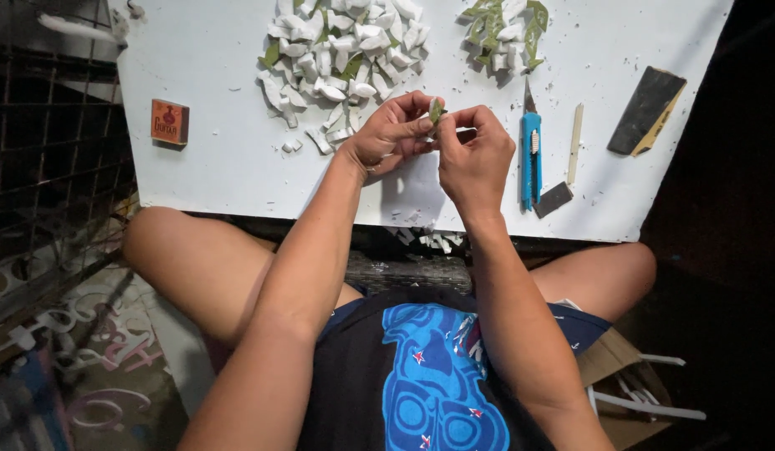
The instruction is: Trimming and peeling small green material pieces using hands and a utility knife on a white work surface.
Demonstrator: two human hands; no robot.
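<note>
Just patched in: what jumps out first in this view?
Both hands, left and right, meet at mid-board, pinching a small green leaf piece. Behind them a big pile of white chunks covers the white board. A blue utility knife lies just right of the right hand.

Over the near part of the white desk [220,159], the left hand [393,134] and right hand [475,154] meet, pinching a small green leaf piece [436,110] between their fingertips. Just beyond the hands lies a heap of white chunks [341,54]. Right of the hands lies a blue utility knife [531,150]; well left, a small orange box [169,122].
</note>
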